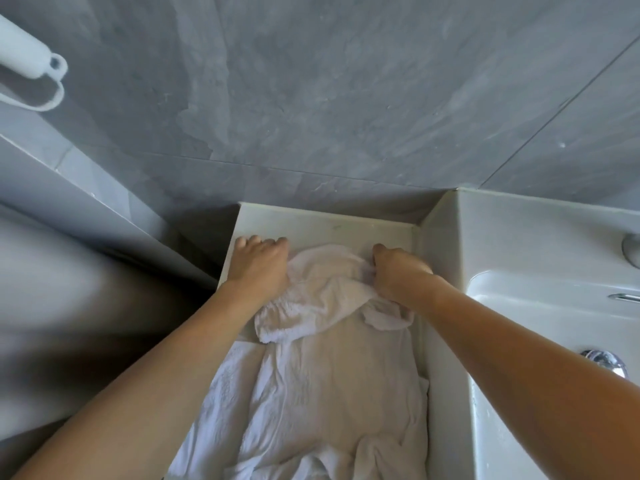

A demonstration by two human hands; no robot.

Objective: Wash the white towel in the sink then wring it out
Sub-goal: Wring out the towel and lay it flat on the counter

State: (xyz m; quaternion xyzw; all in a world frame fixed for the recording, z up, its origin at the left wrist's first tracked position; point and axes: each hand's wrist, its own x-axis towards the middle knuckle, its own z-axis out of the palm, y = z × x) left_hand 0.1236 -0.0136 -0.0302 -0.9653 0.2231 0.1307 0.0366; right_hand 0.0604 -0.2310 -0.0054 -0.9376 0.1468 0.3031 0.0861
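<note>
Hands grip crumpled terry white towel on smooth ledge.

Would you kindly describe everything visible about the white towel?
The white towel is soft, crinkled terry-looking cloth, spread along a white ledge beside the sink, rumpled at the near end. Its far end is bunched and folded back over itself. The left hand and right hand grip that bunch from either side. Whether it is wet is unclear.
</note>
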